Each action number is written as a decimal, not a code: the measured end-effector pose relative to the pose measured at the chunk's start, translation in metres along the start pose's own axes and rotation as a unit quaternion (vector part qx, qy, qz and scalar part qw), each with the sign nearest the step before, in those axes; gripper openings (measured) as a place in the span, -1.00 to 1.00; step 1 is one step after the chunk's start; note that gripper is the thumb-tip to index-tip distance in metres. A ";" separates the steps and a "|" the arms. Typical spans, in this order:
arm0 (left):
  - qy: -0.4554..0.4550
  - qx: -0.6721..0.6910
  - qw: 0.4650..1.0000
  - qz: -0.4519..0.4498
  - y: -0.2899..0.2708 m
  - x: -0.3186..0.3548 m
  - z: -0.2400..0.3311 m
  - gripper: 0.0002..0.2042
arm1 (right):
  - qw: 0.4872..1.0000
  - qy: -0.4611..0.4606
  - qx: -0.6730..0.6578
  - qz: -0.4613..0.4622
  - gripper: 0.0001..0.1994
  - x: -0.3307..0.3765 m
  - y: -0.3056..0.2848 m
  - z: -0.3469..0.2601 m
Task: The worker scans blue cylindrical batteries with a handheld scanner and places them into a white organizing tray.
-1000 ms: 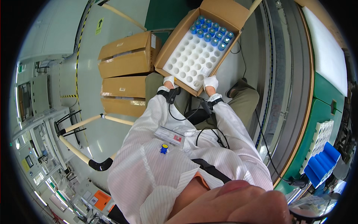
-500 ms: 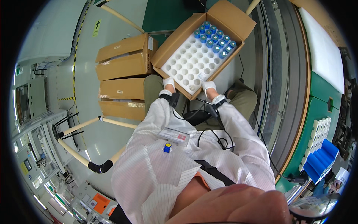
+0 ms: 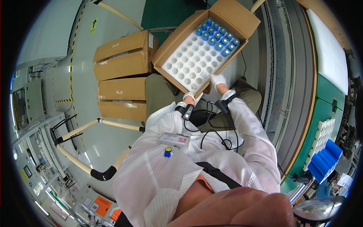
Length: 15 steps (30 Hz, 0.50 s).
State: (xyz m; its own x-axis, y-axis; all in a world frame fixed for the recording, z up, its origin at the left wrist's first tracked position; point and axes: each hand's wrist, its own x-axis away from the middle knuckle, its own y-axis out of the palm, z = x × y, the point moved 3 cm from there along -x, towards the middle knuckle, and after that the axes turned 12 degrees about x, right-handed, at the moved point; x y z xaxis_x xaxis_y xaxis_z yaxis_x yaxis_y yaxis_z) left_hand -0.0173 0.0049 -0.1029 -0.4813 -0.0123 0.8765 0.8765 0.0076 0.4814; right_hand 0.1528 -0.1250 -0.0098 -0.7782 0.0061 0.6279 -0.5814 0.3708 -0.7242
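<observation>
An opened cardboard box [image 3: 177,84] stands in front of my knees, tilted in view with its flaps up. Inside lies a white foam tray [image 3: 183,53] with rows of round holes. Blue cylindrical cells [image 3: 218,36] fill several holes at the tray's far end; the nearer holes hold nothing. My left hand [image 3: 190,98], in a white glove, is closed at the box's near corner. My right hand [image 3: 218,80], gloved as well, rests with curled fingers against the right wall near that corner. A small label [image 3: 205,75] lies on the foam beside it.
Two closed cardboard boxes [image 3: 121,89] sit at the left. A cream tube frame [image 3: 79,157] with black joints stands nearer on that side. A grey conveyor track [image 3: 281,68] and a green bench [image 3: 326,92] run along the right. A black cable [image 3: 261,125] hangs by my right arm.
My left hand has shifted right and nearer, from the box's left side to its near corner. My right hand has slid slightly right and farther along the right wall.
</observation>
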 end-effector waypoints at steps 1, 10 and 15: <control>0.010 -0.003 1.000 0.021 0.004 0.008 -0.002 -0.62 | 0.998 0.000 -0.044 0.053 -0.39 -0.012 -0.036 -0.003; 0.052 -0.112 0.992 0.024 -0.015 0.009 -0.003 -0.63 | 0.863 -0.102 0.303 0.391 -0.24 -0.126 -0.222 -0.049; 0.083 -0.035 0.989 0.115 -0.020 0.014 -0.002 -0.65 | 0.859 -0.101 0.339 0.370 -0.20 -0.161 -0.212 -0.058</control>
State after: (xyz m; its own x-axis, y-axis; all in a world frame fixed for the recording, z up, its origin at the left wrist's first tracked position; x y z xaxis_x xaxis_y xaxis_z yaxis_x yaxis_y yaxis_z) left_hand -0.0412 0.0022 -0.1005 -0.2659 -0.1831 0.9464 0.9639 -0.0395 0.2632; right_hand 0.4151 -0.1510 0.0587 -0.9798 -0.1791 -0.0884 0.1387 -0.2916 -0.9464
